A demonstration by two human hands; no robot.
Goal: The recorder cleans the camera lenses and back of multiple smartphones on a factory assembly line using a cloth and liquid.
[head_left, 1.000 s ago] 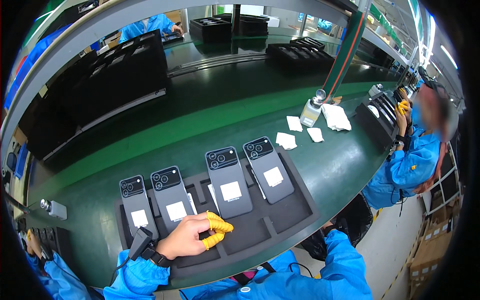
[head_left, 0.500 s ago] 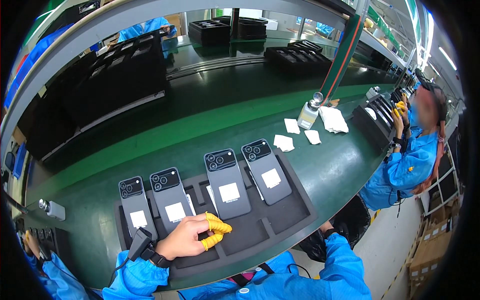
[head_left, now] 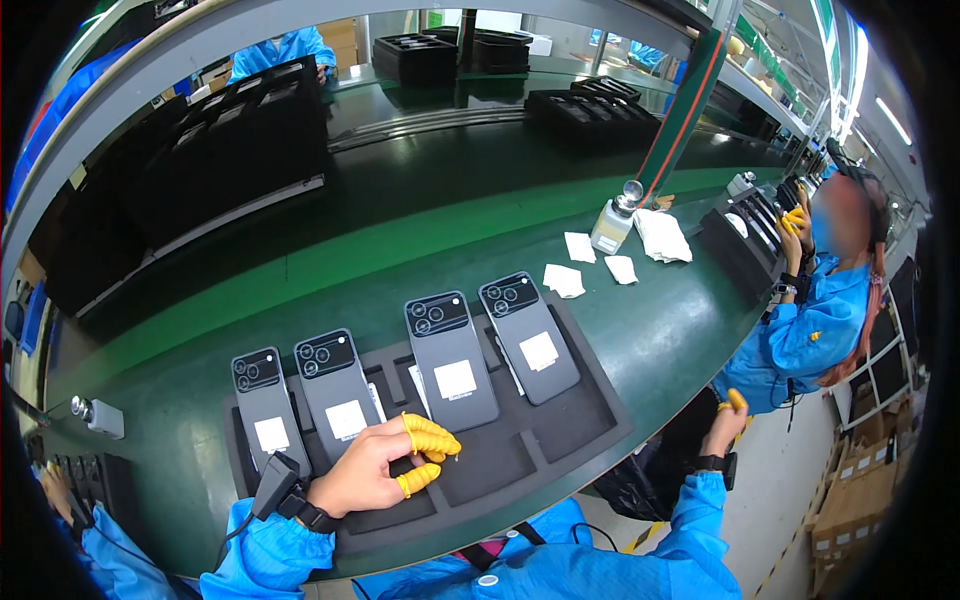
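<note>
The left hand (head_left: 375, 468) rests on the near part of the black tray (head_left: 590, 420), its yellow-capped fingers (head_left: 428, 436) loosely curled and holding nothing. The right hand (head_left: 728, 418) hangs off the table (head_left: 660, 330) edge, right of the tray, grip unclear. Four grey phones (head_left: 452, 348) lie face down in the tray beyond the left hand.

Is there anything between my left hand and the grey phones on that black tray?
Nothing visible. The left hand rests on the black tray, right below the second grey phone, with no object between them.
</note>
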